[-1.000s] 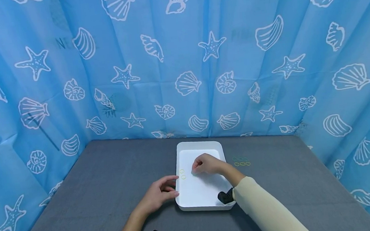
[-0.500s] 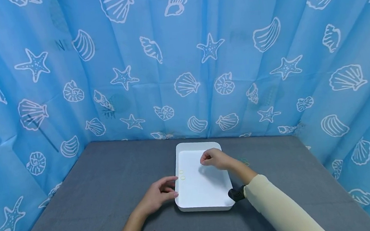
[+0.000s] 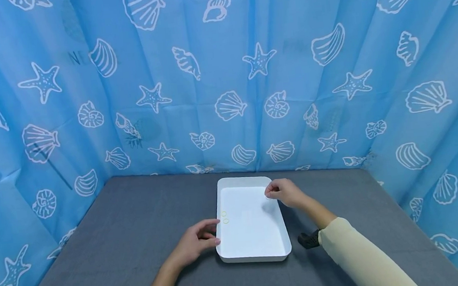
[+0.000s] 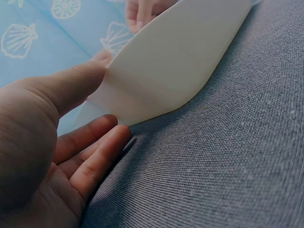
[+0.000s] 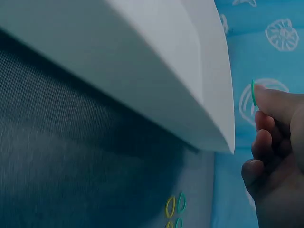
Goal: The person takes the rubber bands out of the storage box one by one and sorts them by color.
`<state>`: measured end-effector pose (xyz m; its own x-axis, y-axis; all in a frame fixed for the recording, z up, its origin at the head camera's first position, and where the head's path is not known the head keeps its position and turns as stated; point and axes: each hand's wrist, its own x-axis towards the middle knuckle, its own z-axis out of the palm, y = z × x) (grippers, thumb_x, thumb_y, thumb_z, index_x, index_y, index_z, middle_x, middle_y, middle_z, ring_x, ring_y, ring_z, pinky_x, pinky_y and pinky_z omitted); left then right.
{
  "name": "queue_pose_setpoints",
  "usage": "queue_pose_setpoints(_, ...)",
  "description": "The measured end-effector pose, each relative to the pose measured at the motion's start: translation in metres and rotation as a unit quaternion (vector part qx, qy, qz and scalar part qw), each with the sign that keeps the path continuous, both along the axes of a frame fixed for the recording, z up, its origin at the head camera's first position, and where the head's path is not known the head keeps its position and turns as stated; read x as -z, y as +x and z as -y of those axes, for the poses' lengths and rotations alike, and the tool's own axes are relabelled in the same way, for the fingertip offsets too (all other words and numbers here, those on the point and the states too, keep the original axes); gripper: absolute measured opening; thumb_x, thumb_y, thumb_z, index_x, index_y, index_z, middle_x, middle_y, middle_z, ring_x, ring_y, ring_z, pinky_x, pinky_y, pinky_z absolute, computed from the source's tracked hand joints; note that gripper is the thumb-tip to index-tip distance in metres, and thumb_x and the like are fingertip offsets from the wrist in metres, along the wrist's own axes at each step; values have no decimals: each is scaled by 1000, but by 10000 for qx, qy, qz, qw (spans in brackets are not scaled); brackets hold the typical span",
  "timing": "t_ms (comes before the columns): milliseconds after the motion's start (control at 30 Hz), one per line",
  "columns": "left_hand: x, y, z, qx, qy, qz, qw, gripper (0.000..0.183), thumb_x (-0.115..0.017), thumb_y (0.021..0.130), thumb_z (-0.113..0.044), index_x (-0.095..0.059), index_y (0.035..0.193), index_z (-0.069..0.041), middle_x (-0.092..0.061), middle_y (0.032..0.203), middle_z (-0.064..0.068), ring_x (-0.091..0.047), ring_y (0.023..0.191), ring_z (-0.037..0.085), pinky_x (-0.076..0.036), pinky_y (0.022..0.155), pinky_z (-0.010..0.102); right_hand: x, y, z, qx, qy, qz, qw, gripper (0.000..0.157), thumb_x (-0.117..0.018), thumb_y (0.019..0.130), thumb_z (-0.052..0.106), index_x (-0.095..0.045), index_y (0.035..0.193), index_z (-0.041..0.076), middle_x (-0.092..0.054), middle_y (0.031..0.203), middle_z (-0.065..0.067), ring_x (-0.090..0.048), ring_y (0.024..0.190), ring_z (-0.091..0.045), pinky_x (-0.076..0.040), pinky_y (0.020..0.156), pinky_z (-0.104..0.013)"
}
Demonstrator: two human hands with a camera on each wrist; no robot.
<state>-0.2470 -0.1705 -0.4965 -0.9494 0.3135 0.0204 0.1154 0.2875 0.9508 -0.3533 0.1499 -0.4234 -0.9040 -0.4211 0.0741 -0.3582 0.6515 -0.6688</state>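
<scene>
right hand (image 3: 285, 193): raised over the right wall of the tray (image 3: 255, 239), toward the far end; thumb and index finger pinch one green ring (image 5: 253, 92); remaining fingers curl toward the palm.
held ring: at the fingertips, seen almost edge-on from the right wrist; apart from the tray; exact height above it cannot be told.
left hand (image 3: 199, 241): at the left wall of the tray; digits spread, not pressed together; fingertips touch the wall from outside, one of them up at the rim.
tray: white, rectangular, low-walled, flat on the gray table (image 3: 138, 230); long sides run from near to far; a soft shadow falls on its floor below the right hand.
tray rings: two, yellow; upper ring (image 3: 224, 214) on the far side, lower ring (image 3: 226, 221) on the near side; both beside the left wall, close to the left fingertips.
table rings: to the right of the tray, on the table; a yellow ring (image 5: 170, 207) just beside a second green ring (image 5: 181, 202), with another such pair next to them, partly cut off by the frame edge.
sleeves (image 3: 366, 256): cream, both arms; a black device (image 3: 308, 240) at each wrist.
curtain (image 3: 203, 88): blue, white shells and starfish; behind the table and along both sides.
</scene>
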Motion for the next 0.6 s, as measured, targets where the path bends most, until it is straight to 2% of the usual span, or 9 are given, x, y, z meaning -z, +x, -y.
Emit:
queue_pose_setpoints(233, -2, 1, 1, 20, 51, -15, 10000, 54, -74, 87, -23, -55, 137, -13, -61, 120, 10, -60, 94, 20, -49, 78, 35, 7, 2, -26, 271, -246, -271, 9990, 6, -61, 93, 2, -66, 92, -1, -60, 81, -5, -51, 71, -18, -45, 65, -34)
queue_pose_setpoints(500, -1, 0, 0, -59, -43, 41, 10000, 53, -74, 88, -21, -55, 137, -14, -61, 120, 10, -60, 95, 21, -49, 79, 37, 21, 5, -45, 732, -190, -295, 9967, 7, -63, 94, 5, -66, 93, -1, -61, 84, -6, -53, 73, -21, -46, 64, -34)
queue_pose_setpoints(600, -4, 2, -1, -72, -97, 53, 9999, 52, -73, 89, -19, -55, 137, -13, -61, 121, 11, -60, 96, 20, -49, 79, 37, 27, 7, -52, 900, -233, -320, 9952, 6, -63, 94, 5, -66, 94, -1, -62, 84, -6, -52, 73, -20, -45, 63, -34)
